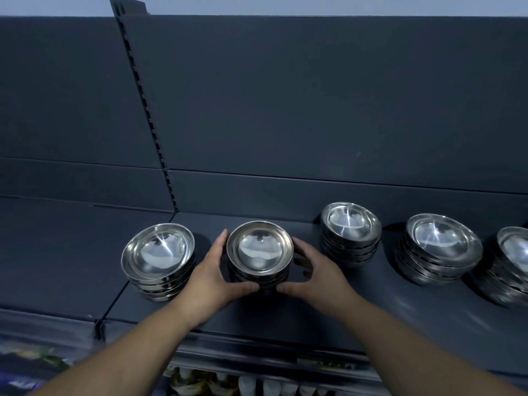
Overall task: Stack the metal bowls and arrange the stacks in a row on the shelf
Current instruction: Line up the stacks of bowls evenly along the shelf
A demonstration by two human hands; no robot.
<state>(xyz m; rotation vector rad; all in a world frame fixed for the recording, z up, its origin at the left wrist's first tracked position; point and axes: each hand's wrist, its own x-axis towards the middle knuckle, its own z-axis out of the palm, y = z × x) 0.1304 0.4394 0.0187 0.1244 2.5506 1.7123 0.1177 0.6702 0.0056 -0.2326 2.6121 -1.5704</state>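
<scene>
Bowl stack between hands on shelf; left hand, right hand clasp its sides.

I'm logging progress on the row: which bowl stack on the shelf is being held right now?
The second stack from the left: left hand and right hand grip its sides. The leftmost stack and third stack beside it stand untouched.

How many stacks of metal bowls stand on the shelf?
5: left stack; held stack between left hand and right hand; third stack; fourth stack; edge stack, cut off. More may lie beyond.
</scene>
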